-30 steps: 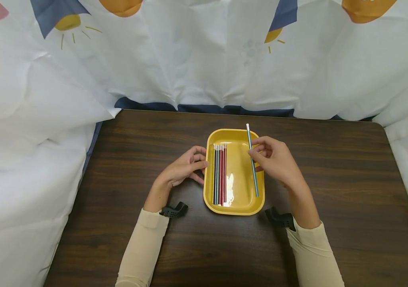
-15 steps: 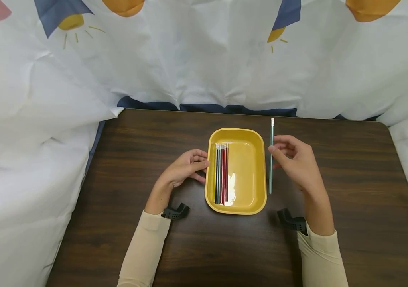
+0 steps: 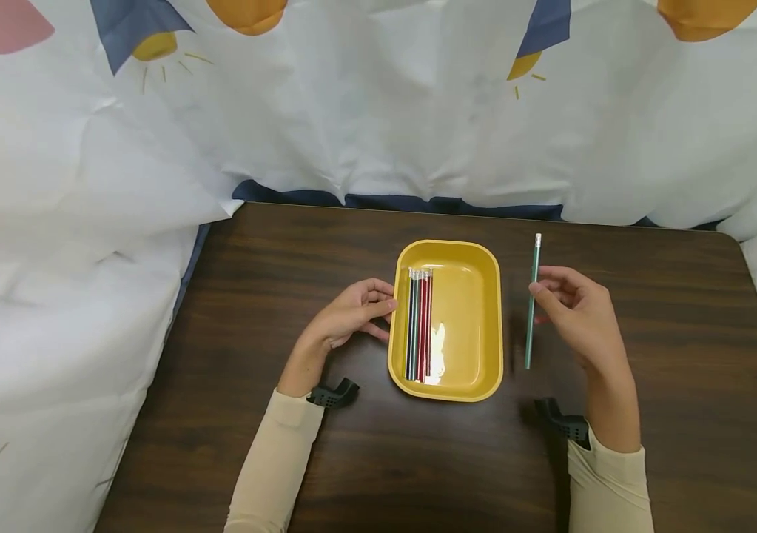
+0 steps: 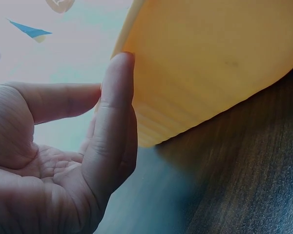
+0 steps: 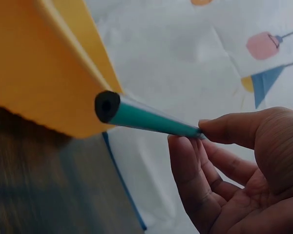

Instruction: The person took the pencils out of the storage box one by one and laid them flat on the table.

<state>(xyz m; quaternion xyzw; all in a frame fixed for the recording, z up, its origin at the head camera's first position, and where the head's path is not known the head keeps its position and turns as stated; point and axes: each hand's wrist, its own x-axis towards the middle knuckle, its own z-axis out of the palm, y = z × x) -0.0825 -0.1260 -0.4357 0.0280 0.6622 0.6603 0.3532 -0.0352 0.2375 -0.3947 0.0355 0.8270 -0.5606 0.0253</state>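
Green pencil (image 3: 530,333) pinched in right hand (image 3: 574,307), outside the tray, apparently raised above the tabletop (image 3: 684,333).
Thumb and fingertips closed to the barrel's thickness; eraser end points away from the wearer, blunt dark-cored end back toward the wearer; left of this grip, near it, yellow tray (image 3: 468,318); farther left, along the tray's far side from the grip, a row of pencils (image 3: 422,326) lying side by side; past them, left hand (image 3: 354,311), thumb and finger pinching the tray rim; beyond both grips, patterned curtain (image 3: 418,104); step judged: transfer of one pencil between tray and tabletop, direction not readable; next move probably calls for a steady pinch, slow lowering, and the tray braced.
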